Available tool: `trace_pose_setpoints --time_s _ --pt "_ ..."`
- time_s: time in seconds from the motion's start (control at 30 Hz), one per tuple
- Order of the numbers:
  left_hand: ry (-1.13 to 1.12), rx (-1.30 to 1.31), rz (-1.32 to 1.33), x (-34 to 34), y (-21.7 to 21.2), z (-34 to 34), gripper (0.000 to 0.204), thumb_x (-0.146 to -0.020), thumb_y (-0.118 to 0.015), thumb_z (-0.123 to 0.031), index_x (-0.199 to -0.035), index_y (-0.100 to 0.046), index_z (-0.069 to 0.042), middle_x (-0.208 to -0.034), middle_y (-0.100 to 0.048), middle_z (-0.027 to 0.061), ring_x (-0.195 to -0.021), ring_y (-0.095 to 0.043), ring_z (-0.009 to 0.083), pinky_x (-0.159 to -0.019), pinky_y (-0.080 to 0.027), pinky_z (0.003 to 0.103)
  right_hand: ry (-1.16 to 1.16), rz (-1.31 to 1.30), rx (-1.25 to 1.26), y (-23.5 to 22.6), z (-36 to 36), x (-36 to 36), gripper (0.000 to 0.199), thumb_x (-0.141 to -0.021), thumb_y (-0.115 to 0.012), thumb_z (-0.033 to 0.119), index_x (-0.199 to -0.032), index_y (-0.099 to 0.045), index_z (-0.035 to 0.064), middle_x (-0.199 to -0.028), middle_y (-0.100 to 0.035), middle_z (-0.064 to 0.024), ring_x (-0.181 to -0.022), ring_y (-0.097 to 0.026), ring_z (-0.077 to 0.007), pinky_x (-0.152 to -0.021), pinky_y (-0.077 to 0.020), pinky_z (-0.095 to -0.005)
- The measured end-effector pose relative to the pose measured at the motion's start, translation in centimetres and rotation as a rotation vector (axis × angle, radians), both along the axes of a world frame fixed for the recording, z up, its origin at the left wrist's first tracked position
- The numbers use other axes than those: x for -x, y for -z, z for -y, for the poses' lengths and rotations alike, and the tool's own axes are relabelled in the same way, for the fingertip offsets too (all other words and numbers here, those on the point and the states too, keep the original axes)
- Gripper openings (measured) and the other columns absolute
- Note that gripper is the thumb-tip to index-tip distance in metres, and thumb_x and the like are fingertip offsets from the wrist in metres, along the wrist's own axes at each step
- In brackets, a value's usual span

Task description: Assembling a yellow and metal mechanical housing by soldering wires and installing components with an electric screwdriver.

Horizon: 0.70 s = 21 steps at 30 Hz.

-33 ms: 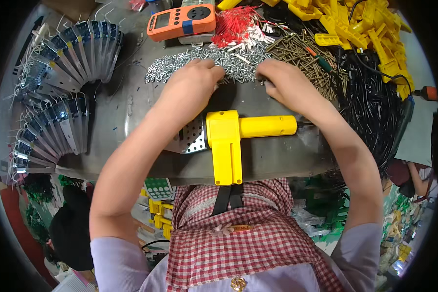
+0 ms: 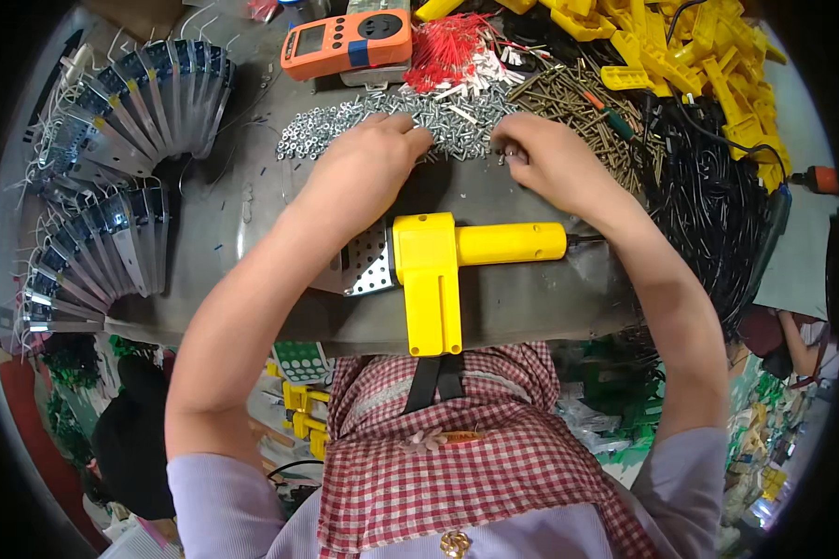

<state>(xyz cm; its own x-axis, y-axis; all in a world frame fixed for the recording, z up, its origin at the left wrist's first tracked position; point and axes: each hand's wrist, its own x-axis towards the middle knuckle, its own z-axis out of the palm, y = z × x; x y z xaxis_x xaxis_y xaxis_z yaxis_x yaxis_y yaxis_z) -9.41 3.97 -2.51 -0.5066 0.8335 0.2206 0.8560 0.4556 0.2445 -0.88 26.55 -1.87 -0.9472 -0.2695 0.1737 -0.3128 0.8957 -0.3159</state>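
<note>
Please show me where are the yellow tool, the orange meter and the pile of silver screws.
yellow tool (image 2: 429,270): head view, on its body.
orange meter (image 2: 347,42): head view, on its face.
pile of silver screws (image 2: 326,129): head view, left part.

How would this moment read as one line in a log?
left hand: on silver screw pile | right hand: pinching screws at pile edge | yellow tool: lying on table, untouched

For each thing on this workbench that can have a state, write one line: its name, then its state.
left hand: palm down, fingers in the pile of small silver screws
right hand: fingers pinched at the pile's edge
yellow tool: lying flat, untouched
orange meter: lying face up
metal plates: fanned in rows
</note>
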Motion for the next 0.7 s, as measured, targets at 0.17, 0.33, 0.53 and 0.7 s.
trace_pose_setpoints --time_s 0.17,0.33,0.53,0.7 --pt "0.105 0.108 -0.068 0.5 0.4 -0.2 0.029 -0.067 -0.067 -0.005 -0.094 -0.054 -0.004 -0.091 -0.055 0.0108 -0.092 -0.058 0.0295 -0.078 -0.049 0.039 0.177 0.178 0.228 0.2 -2.5 -0.8 0.015 -0.079 -0.065 0.006 -0.093 -0.063 0.0001 -0.089 -0.063 -0.0127 -0.078 -0.061 -0.0263 -0.07 -0.0476 -0.0309" --pt "0.123 -0.027 -0.062 0.7 0.7 0.2 0.017 -0.073 -0.057 -0.005 -0.089 -0.057 -0.005 -0.087 -0.058 0.0121 -0.084 -0.061 0.0306 -0.074 -0.051 0.04 -0.031 -0.017 -0.037 0.4 -0.1 -1.0 0.011 -0.076 -0.061 0.007 -0.086 -0.06 0.0016 -0.085 -0.059 -0.0142 -0.08 -0.06 -0.0342 -0.071 -0.049 -0.043" --pt "0.014 -0.352 0.375 -1.9 -2.6 2.2 0.022 -0.072 -0.059 0.003 -0.093 -0.059 -0.004 -0.09 -0.058 0.0112 -0.084 -0.06 0.0309 -0.073 -0.049 0.036 0.027 -0.036 -0.062 0.7 0.3 -0.7 0.013 -0.072 -0.06 0.005 -0.084 -0.058 0.0008 -0.086 -0.059 -0.0152 -0.081 -0.06 -0.0355 -0.072 -0.0491 -0.0437" --pt "0.041 -0.367 0.76 -9.9 -4.6 6.6 0.024 -0.073 -0.068 0.0 -0.096 -0.06 -0.003 -0.089 -0.062 0.0059 -0.081 -0.063 0.0155 -0.073 -0.05 0.029 0.07 0.537 0.78 -3.9 4.6 -5.8 0.014 -0.077 -0.065 0.004 -0.09 -0.063 0.0018 -0.081 -0.062 -0.002 -0.064 -0.054 -0.0049 -0.057 -0.0453 -0.0252"
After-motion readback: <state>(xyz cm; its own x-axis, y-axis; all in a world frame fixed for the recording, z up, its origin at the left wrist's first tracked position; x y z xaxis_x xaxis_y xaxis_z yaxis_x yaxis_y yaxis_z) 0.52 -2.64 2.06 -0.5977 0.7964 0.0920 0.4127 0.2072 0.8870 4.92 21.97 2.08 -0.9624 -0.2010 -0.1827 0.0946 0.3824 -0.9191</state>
